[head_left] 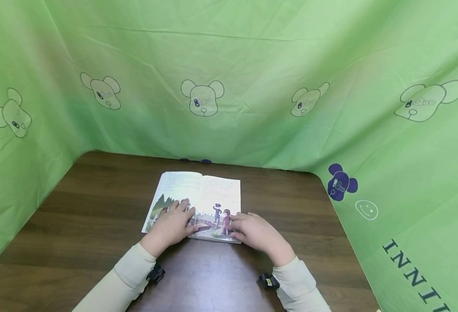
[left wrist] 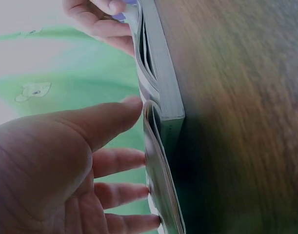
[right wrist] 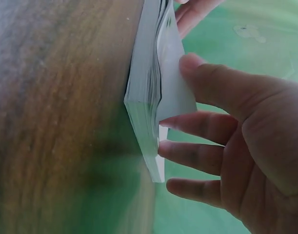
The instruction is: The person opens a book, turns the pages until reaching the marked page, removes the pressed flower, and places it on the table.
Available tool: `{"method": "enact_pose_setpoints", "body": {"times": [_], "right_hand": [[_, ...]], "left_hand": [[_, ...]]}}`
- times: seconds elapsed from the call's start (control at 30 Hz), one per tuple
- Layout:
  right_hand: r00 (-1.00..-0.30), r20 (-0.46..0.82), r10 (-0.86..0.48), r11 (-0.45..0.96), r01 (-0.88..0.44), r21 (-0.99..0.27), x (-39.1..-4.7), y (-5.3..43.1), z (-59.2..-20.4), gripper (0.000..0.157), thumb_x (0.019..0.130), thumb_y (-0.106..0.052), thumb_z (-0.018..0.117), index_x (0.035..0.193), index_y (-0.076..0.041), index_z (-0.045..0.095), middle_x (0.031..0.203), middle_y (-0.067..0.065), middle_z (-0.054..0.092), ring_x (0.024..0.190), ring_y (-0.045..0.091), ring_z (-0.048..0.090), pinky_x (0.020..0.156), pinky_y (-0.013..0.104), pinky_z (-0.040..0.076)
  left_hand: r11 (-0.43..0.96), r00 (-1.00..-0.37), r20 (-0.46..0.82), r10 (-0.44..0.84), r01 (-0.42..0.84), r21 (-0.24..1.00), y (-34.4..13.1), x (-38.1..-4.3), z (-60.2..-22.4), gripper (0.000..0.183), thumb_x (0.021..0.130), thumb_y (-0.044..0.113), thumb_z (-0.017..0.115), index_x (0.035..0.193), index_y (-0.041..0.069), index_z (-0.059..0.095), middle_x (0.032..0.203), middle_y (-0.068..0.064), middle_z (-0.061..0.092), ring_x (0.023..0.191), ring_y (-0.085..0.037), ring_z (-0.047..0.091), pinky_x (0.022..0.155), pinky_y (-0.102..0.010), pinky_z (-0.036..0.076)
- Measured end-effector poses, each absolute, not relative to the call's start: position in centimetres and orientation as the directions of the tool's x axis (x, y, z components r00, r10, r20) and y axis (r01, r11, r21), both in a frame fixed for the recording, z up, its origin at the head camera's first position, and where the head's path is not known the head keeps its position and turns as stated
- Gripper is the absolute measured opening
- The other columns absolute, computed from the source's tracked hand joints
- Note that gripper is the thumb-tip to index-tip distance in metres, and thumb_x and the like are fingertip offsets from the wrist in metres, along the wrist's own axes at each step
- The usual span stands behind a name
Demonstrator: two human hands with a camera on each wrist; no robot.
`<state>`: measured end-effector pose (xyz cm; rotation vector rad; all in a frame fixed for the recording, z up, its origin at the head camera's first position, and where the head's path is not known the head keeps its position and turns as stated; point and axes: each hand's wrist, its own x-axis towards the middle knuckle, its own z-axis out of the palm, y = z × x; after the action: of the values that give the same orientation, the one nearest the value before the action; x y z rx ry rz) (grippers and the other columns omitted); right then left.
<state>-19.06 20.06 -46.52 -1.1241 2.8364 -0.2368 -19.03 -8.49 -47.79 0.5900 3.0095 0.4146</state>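
An open illustrated book lies on the table, its pages printed with text above and a colour picture below. My left hand rests on the lower left page with fingers spread. In the left wrist view its thumb reaches the fold between the page blocks, and straight fingertips touch the left page. At the lower right corner is my right hand. The right wrist view shows a raised page between that hand's thumb and index finger, its corner lifted off the stack. Other right fingers reach the book's side edge.
The dark wooden table carries the book near its middle. Green cloth printed with bear heads hangs along the back and both sides. Each sleeved wrist wears a small black device.
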Motion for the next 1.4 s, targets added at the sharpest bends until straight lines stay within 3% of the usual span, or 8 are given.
{"method": "enact_pose_setpoints", "body": {"times": [0.13, 0.27, 0.4, 0.57, 0.87, 1.03, 1.13, 1.4], "right_hand": [[-0.708, -0.019, -0.706, 0.699, -0.693, -0.174, -19.12, 20.11, -46.45, 0.011, 0.096, -0.023, 0.071, 0.102, -0.016, 0.077, 0.139, 0.013, 0.065, 0.133, 0.034, 0.059, 0.109, 0.065, 0.041], [-0.698, 0.001, -0.716, 0.689, -0.707, -0.159, -19.12, 20.15, -46.50, 0.006, 0.096, -0.021, 0.071, 0.097, -0.018, 0.076, 0.136, 0.012, 0.067, 0.130, 0.032, 0.061, 0.107, 0.064, 0.043], [-0.696, 0.071, -0.714, 0.687, -0.717, -0.114, -19.12, 20.07, -46.60, 0.007, 0.098, -0.022, 0.069, 0.091, -0.020, 0.070, 0.109, -0.001, 0.074, 0.103, 0.018, 0.069, 0.096, 0.051, 0.052], [-0.721, 0.195, -0.665, 0.721, -0.688, -0.088, -19.21, 19.91, -46.73, 0.008, 0.099, -0.026, 0.068, 0.092, -0.024, 0.067, 0.080, -0.014, 0.067, 0.071, 0.011, 0.065, 0.073, 0.037, 0.055], [-0.703, 0.335, -0.627, 0.737, -0.675, -0.036, -19.23, 19.64, -46.36, 0.005, 0.098, -0.029, 0.070, 0.100, -0.024, 0.072, 0.086, -0.014, 0.075, 0.070, 0.010, 0.070, 0.067, 0.035, 0.056], [-0.727, 0.429, -0.537, 0.768, -0.631, -0.109, -19.47, 19.66, -46.08, 0.006, 0.096, -0.026, 0.074, 0.101, -0.022, 0.073, 0.095, -0.009, 0.076, 0.081, 0.010, 0.072, 0.072, 0.035, 0.058], [-0.754, 0.481, -0.448, 0.804, -0.575, -0.152, -19.55, 19.77, -45.95, 0.009, 0.094, -0.025, 0.076, 0.100, -0.019, 0.072, 0.096, -0.005, 0.076, 0.079, 0.013, 0.071, 0.069, 0.036, 0.058], [-0.794, 0.484, -0.368, 0.845, -0.503, -0.183, -19.53, 19.74, -46.23, 0.008, 0.095, -0.025, 0.074, 0.099, -0.018, 0.073, 0.093, -0.002, 0.074, 0.067, 0.013, 0.063, 0.060, 0.038, 0.053]], "left_hand": [[0.890, -0.926, 0.021, 0.376, 0.367, 0.272, -8.34, -18.89, -47.54, 0.057, 0.096, 0.048, 0.069, 0.139, 0.011, 0.064, 0.157, -0.020, 0.045, 0.143, -0.048, 0.040, 0.103, -0.072, 0.041], [0.853, -0.900, 0.006, 0.436, 0.415, 0.316, -8.08, -18.84, -47.51, 0.057, 0.096, 0.044, 0.070, 0.143, 0.013, 0.061, 0.161, -0.018, 0.040, 0.149, -0.047, 0.032, 0.109, -0.074, 0.033], [0.817, -0.866, -0.019, 0.499, 0.463, 0.344, -7.84, -18.66, -47.84, 0.058, 0.096, 0.046, 0.070, 0.146, 0.020, 0.060, 0.163, -0.015, 0.038, 0.151, -0.048, 0.025, 0.114, -0.074, 0.025], [0.814, -0.859, -0.025, 0.512, 0.475, 0.334, -7.80, -18.42, -48.01, 0.059, 0.093, 0.049, 0.072, 0.144, 0.022, 0.062, 0.163, -0.014, 0.038, 0.151, -0.051, 0.024, 0.113, -0.076, 0.023], [0.831, -0.869, -0.012, 0.494, 0.468, 0.303, -7.69, -18.29, -48.23, 0.053, 0.095, 0.047, 0.070, 0.142, 0.025, 0.063, 0.162, -0.012, 0.040, 0.150, -0.049, 0.027, 0.111, -0.076, 0.027], [0.846, -0.891, 0.018, 0.453, 0.437, 0.306, -7.53, -18.39, -48.00, 0.041, 0.098, 0.040, 0.069, 0.136, 0.023, 0.069, 0.158, -0.010, 0.047, 0.148, -0.047, 0.033, 0.106, -0.076, 0.034], [0.849, -0.899, 0.035, 0.436, 0.424, 0.316, -7.53, -18.47, -47.80, 0.039, 0.098, 0.036, 0.069, 0.132, 0.020, 0.071, 0.156, -0.010, 0.050, 0.147, -0.046, 0.037, 0.103, -0.076, 0.038], [0.861, -0.923, 0.152, 0.352, 0.384, 0.334, -7.64, -18.78, -47.71, 0.054, 0.094, 0.043, 0.072, 0.135, 0.008, 0.066, 0.146, -0.018, 0.058, 0.134, -0.041, 0.055, 0.102, -0.059, 0.049]]}}
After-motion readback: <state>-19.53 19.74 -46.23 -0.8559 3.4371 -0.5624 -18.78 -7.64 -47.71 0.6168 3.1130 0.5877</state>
